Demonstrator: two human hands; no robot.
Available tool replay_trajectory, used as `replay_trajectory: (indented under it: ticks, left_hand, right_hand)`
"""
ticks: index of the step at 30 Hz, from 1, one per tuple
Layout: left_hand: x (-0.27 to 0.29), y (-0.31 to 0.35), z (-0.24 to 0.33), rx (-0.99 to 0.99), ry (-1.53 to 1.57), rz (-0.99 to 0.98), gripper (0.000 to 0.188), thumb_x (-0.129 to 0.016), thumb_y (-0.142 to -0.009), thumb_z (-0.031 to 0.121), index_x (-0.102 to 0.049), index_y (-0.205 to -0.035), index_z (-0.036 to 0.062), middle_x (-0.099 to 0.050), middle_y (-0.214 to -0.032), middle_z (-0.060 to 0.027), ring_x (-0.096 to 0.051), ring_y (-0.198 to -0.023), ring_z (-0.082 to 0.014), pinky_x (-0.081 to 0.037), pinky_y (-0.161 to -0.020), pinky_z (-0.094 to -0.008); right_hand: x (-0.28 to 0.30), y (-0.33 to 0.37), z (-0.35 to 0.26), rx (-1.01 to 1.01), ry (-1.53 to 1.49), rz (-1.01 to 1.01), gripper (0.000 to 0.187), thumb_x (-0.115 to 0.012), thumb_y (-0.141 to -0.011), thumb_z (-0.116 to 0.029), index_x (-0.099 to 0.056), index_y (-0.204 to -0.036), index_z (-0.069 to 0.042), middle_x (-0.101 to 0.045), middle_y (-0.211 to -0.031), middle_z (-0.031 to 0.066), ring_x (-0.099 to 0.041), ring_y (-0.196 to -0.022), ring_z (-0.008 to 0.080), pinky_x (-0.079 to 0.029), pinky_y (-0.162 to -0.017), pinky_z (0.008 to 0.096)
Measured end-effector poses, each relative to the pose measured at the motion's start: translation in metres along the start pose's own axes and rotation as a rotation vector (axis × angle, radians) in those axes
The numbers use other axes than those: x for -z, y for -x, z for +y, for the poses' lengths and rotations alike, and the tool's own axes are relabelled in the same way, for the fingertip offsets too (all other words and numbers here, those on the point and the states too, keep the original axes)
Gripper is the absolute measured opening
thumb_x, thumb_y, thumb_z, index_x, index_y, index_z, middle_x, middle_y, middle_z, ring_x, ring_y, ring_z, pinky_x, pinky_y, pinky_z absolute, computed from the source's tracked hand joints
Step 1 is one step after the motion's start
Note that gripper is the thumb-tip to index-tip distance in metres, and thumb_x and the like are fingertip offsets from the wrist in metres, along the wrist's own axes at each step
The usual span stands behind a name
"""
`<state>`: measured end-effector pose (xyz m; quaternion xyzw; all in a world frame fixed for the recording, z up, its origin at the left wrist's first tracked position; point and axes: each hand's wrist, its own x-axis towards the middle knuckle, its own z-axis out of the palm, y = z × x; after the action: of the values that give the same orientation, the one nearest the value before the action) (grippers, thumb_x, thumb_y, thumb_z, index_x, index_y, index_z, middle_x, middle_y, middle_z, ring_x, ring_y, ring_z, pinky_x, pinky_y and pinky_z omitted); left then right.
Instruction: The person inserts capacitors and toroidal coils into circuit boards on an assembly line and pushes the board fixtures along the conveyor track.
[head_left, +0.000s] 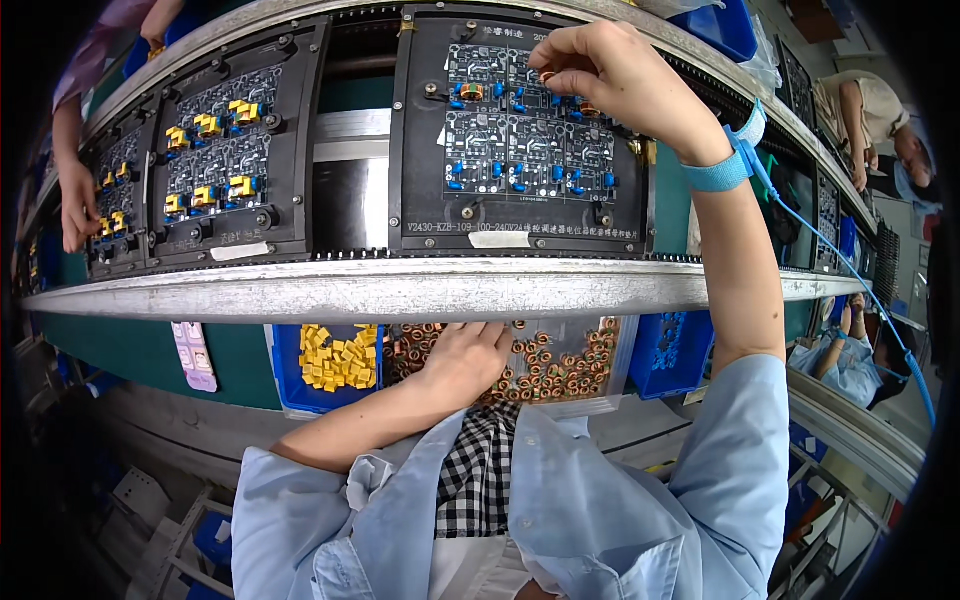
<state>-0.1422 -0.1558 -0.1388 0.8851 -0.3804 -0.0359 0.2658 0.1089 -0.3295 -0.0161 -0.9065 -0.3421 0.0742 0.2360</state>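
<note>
My right hand (600, 75) is raised over the far half of a black board carrier (425, 150), closed in a pinch on a small copper-wound toroidal coil (545, 77). Under it lie dark circuit boards (480, 135) with blue parts; one toroidal coil (471, 92) sits on the far left board. My left hand (465, 358) rests in a clear tray (622, 350) of many loose toroidal coils (560, 375). Its fingers are curled down among them, and the fingertips are hidden.
A metal rail (400, 290) runs between the tray and the carrier. Beside the tray stand a blue bin (287, 375) of yellow parts and a blue bin (685, 375) of blue parts. A blue wrist strap (720, 172) with cord circles my right wrist. At left, another person's hand (78, 205) touches a carrier.
</note>
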Motion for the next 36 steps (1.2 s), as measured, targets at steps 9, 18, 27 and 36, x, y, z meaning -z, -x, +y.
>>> replay_trajectory:
  ticks: [9, 18, 27, 36]
  left_hand:
    - [0.004, -0.002, 0.001, 0.065, -0.085, 0.044, 0.02, -0.059, -0.069, 0.008, -0.065, -0.086, -0.0016, -0.057, -0.086, -0.0158, -0.055, -0.078, -0.0284, -0.048, -0.061, -0.0366]
    - [-0.005, 0.0, 0.0, 0.121, -0.073, -0.056, 0.022, -0.06, -0.067, 0.004, -0.064, -0.087, -0.0053, -0.058, -0.081, -0.0186, -0.057, -0.062, -0.0281, -0.05, -0.053, -0.0383]
    - [-0.004, 0.0, -0.001, 0.107, -0.097, -0.038, 0.024, -0.061, -0.065, 0.004, -0.063, -0.088, -0.0054, -0.058, -0.078, -0.0184, -0.055, -0.055, -0.027, -0.048, -0.049, -0.0375]
    - [0.005, -0.001, -0.003, 0.092, -0.1, -0.019, 0.024, -0.062, -0.064, 0.004, -0.063, -0.086, -0.0045, -0.058, -0.077, -0.018, -0.055, -0.055, -0.0266, -0.047, -0.048, -0.0363]
  right_hand:
    - [-0.005, 0.008, -0.005, -0.014, 0.078, -0.023, 0.015, -0.067, -0.074, 0.001, -0.069, -0.089, 0.004, -0.069, -0.079, 0.0123, -0.064, -0.062, 0.0205, -0.053, -0.059, 0.026]
    - [-0.003, 0.005, -0.007, 0.046, 0.108, -0.033, 0.013, -0.067, -0.075, 0.001, -0.069, -0.088, 0.005, -0.069, -0.079, 0.0121, -0.065, -0.062, 0.0203, -0.053, -0.058, 0.0268]
    - [-0.003, 0.004, -0.009, 0.066, 0.136, -0.032, 0.013, -0.067, -0.076, 0.001, -0.069, -0.088, 0.005, -0.069, -0.079, 0.0115, -0.064, -0.061, 0.0198, -0.052, -0.058, 0.0267]
    - [-0.006, 0.004, -0.009, 0.042, 0.109, -0.021, 0.012, -0.065, -0.077, 0.002, -0.069, -0.089, 0.004, -0.069, -0.079, 0.0106, -0.062, -0.06, 0.0191, -0.051, -0.057, 0.0271]
